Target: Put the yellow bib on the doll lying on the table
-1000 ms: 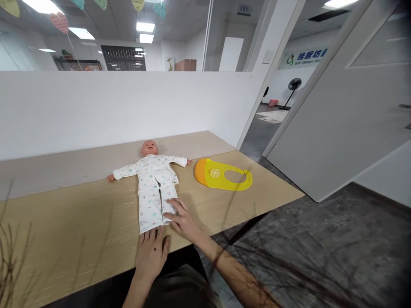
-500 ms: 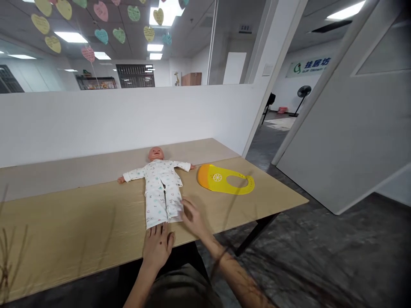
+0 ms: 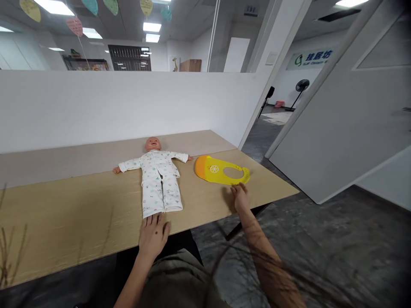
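A baby doll (image 3: 157, 167) in white printed pyjamas lies on its back on the table, arms spread and head toward the wall. My left hand (image 3: 153, 235) rests flat at the table's front edge, its fingertips by the hem of one trouser leg; the fingers are open. To the doll's right lies a yellow bib (image 3: 221, 173) with an orange pocket and a white citrus-slice print, its neck loop pointing right. My right hand (image 3: 240, 196) is at the near edge of that neck loop, fingers slightly bent and apart; whether they touch the bib I cannot tell.
The wooden-topped table (image 3: 80, 214) runs along a white half wall (image 3: 112, 107) with glass above. At the right, a grey door (image 3: 340, 124) stands ajar beside a doorway. Thin dark blurred strands cross the lower view.
My right hand has moved right from beside the doll's trouser leg to the bib's near edge. My left hand stays by the trouser hem. The view has tilted down a little.
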### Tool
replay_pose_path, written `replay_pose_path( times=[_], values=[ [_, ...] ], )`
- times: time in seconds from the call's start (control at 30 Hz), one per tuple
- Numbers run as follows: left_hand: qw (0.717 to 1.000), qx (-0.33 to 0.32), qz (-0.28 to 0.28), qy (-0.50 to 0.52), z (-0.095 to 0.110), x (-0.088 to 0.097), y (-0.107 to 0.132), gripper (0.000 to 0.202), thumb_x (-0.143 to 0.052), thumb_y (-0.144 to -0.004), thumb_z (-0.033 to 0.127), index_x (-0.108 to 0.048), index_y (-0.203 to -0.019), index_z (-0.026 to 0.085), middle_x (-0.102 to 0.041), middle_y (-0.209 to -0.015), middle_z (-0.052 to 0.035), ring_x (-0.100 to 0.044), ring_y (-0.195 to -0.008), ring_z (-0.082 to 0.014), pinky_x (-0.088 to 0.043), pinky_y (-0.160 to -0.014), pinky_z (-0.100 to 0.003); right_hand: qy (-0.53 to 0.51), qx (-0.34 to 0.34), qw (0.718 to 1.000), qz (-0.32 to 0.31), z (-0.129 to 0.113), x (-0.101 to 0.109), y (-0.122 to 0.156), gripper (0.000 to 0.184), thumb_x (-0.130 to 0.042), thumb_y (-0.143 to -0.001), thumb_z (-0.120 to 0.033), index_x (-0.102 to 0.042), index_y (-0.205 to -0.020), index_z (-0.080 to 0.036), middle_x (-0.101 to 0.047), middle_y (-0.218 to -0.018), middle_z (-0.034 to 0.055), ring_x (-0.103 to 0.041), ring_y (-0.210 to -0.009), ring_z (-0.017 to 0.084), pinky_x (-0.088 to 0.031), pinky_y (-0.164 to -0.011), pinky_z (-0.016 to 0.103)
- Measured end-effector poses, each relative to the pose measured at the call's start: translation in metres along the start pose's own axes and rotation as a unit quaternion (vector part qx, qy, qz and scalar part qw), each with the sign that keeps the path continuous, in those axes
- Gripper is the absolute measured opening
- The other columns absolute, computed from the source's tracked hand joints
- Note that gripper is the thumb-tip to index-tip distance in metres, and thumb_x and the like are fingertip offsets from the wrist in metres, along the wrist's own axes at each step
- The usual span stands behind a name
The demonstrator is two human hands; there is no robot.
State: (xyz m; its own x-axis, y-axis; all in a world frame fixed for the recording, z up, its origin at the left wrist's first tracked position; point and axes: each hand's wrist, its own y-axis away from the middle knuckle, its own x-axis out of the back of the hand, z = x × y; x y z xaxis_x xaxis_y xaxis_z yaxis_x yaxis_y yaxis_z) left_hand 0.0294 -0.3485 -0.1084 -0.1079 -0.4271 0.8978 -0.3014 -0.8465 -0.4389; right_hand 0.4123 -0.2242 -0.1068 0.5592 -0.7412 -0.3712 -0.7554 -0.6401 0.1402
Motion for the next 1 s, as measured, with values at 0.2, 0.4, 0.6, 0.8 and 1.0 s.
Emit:
replay_pose_path(
  times=[0.2, 0.4, 0.6, 0.8, 1.0],
  values=[
    [1.0, 0.009, -0.007, 0.022, 0.0, 0.003, 0.002, 0.047, -0.044, -0.102, 0.039, -0.068, -0.131, 0.011, -0.07, -0.126, -0.0182, -0.063, -0.119, -0.0344, -0.048, -0.102, -0.05, -0.042, -0.171, 0.984, -0.01, -0.043, 0.01, -0.024, 0.017, -0.039, -0.082, -0.019, -0.056, -0.081, -0.019, -0.064, -0.096, 0.0197, -0.069, -0.081, 0.019, -0.059, -0.081, 0.037],
    [1.0, 0.003, -0.008, 0.01, 0.001, 0.004, 0.001, 0.047, -0.043, -0.102, 0.04, -0.067, -0.131, 0.011, -0.07, -0.126, -0.0168, -0.061, -0.12, -0.034, -0.045, -0.103, -0.048, -0.069, -0.234, 0.969, -0.033, -0.047, 0.008, -0.025, 0.029, -0.037, -0.084, -0.022, -0.061, -0.094, -0.01, -0.062, -0.103, 0.0251, -0.07, -0.087, 0.022, -0.06, -0.072, 0.036],
    [1.0, 0.003, -0.012, 0.015, 0.0, 0.002, 0.001, 0.047, -0.043, -0.102, 0.039, -0.068, -0.13, 0.01, -0.07, -0.127, -0.0181, -0.061, -0.119, -0.035, -0.046, -0.103, -0.05, -0.087, -0.237, 0.967, -0.041, -0.028, 0.0, -0.024, 0.026, -0.038, -0.085, -0.021, -0.058, -0.101, -0.016, -0.067, -0.102, 0.0144, -0.069, -0.089, 0.019, -0.063, -0.081, 0.038],
    [1.0, 0.004, -0.019, -0.001, 0.0, -0.001, 0.002, 0.047, -0.043, -0.103, 0.039, -0.067, -0.132, 0.01, -0.069, -0.129, -0.0177, -0.061, -0.12, -0.035, -0.045, -0.104, -0.05, -0.106, -0.226, 0.965, -0.079, -0.015, -0.011, -0.031, 0.015, -0.046, -0.083, -0.019, -0.054, -0.097, -0.02, -0.068, -0.096, 0.009, -0.069, -0.085, 0.017, -0.063, -0.081, 0.032],
    [1.0, -0.005, -0.009, -0.003, 0.0, 0.0, 0.002, 0.046, -0.045, -0.102, 0.038, -0.068, -0.129, 0.009, -0.07, -0.128, -0.0176, -0.061, -0.119, -0.0346, -0.044, -0.104, -0.049, -0.149, -0.234, 0.957, -0.081, -0.008, -0.038, -0.041, 0.013, -0.043, -0.09, -0.02, -0.056, -0.091, -0.019, -0.068, -0.088, 0.0052, -0.069, -0.08, 0.013, -0.061, -0.073, 0.025]
  ],
)
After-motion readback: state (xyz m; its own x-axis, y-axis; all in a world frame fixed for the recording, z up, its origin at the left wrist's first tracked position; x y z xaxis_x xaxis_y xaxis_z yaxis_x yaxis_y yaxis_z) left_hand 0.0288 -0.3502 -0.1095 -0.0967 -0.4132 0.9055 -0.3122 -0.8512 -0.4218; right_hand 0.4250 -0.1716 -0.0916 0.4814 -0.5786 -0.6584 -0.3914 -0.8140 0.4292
